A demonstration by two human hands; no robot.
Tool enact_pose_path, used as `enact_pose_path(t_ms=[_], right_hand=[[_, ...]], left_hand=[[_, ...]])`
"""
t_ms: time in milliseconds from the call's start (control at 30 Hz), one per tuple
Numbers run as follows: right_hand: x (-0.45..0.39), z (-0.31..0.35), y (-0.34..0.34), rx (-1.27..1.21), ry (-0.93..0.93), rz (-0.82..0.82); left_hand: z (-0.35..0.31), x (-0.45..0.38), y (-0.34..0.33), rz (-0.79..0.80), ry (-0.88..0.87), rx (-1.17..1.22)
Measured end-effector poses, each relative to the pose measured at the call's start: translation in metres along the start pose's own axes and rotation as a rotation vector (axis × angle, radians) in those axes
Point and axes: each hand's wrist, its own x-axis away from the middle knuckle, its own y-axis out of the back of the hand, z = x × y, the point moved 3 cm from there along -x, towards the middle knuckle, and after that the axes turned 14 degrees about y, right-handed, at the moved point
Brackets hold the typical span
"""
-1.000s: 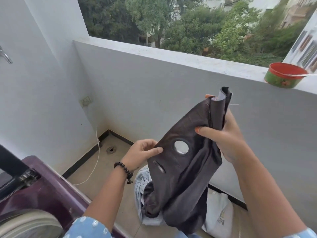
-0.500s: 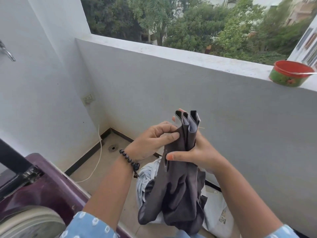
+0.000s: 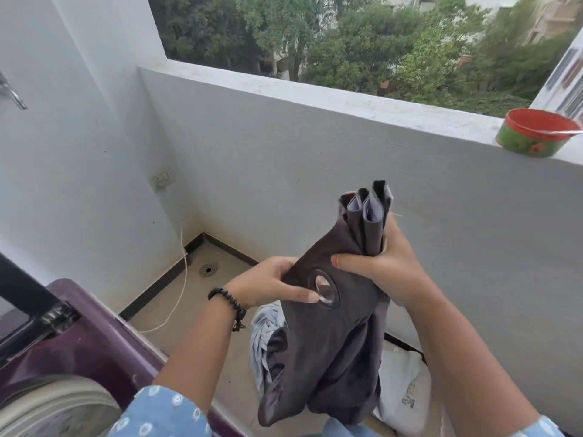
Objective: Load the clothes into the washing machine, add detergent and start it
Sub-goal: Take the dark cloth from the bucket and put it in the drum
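Observation:
A dark grey cloth with round metal eyelets [image 3: 334, 335] hangs in front of me over the balcony floor. My right hand [image 3: 388, 266] grips its gathered, pleated top edge. My left hand [image 3: 268, 285], with a bead bracelet on the wrist, pinches the cloth beside an eyelet, a fingertip showing through the ring. Below the cloth lies a pale blue striped garment [image 3: 263, 335]. The maroon top-loading washing machine [image 3: 94, 335] stands at lower left with its lid up and the grey drum rim [image 3: 53, 405] showing.
A red and green tin [image 3: 536, 134] with a spoon sits on the parapet ledge at right. A white bag [image 3: 403, 392] lies on the floor under the cloth. A floor drain [image 3: 208, 269], a white cable [image 3: 179, 285] and a wall socket [image 3: 161, 180] are in the corner.
The cloth's top was bunched into pleats in my right hand. My left hand came to it, then moved down the cloth and now holds it at another eyelet.

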Motion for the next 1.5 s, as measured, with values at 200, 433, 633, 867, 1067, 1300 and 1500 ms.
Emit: enact_pose_path(t_ms=[200,433,633,867,1067,1300,1500], right_hand=[[-0.008,0.006,0.025,-0.086,-0.003,-0.199],[0.001,-0.004,-0.008,-0.027,-0.017,0.199],[0.003,-0.010,-0.013,0.030,0.000,0.245],[0.001,-0.004,-0.001,-0.053,0.030,0.047],[-0.007,0.009,0.027,-0.163,0.059,-0.042],[-0.001,-0.005,0.019,-0.073,-0.051,0.241],[0.007,-0.013,-0.016,-0.078,-0.040,0.331]], left_hand=[[0.018,0.001,0.016,-0.421,-0.051,0.226],[-0.040,0.017,0.003,-0.396,-0.230,0.345],[-0.051,0.024,-0.004,-0.213,-0.258,0.269],[-0.026,0.018,0.004,-0.165,-0.160,0.268],[0.027,0.005,0.016,-0.321,-0.007,0.103],[-0.024,0.021,0.020,-0.460,-0.282,0.421],[-0.064,0.029,0.000,-0.341,-0.369,0.277]])
